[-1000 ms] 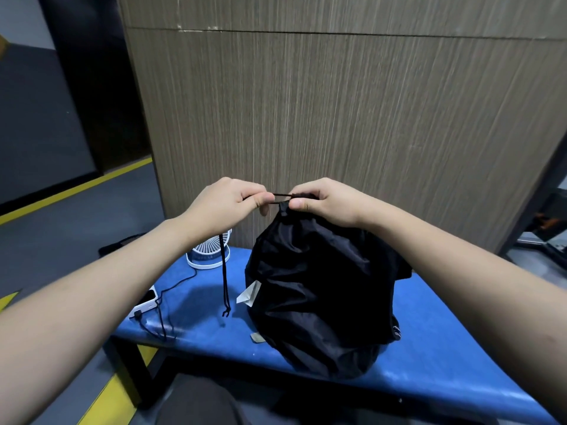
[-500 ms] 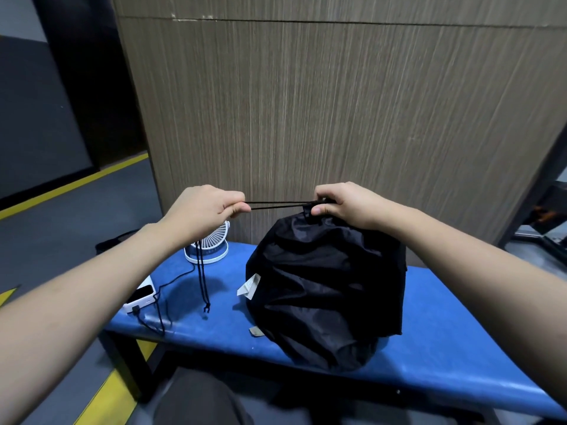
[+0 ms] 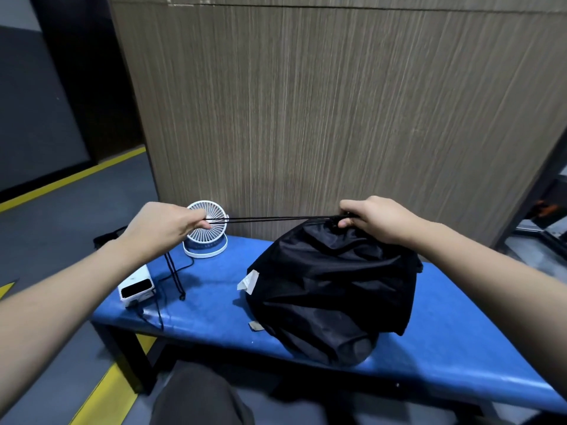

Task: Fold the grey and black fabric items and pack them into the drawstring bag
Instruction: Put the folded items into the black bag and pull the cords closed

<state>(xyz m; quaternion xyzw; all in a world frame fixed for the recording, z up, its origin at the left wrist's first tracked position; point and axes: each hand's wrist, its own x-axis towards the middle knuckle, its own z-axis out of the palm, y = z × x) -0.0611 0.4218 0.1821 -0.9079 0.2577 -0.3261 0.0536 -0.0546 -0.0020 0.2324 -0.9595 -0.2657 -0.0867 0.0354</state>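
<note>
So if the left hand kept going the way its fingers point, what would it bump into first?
Probably the small white fan. The left hand pinches the cord, and its fingers point right, overlapping the fan in this view. Depth is unclear, so it might pass in front and reach the black bag instead.

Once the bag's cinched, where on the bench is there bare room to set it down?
Bare blue bench lies right of the bag, and a narrower patch between bag and fan. The left end is crowded: fan, white device, cables.

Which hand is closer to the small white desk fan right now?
Left. The left hand pinches the drawstring right in front of the white fan, overlapping it in view. The right hand grips the drawstring bag mouth, well to the fan's right.
</note>
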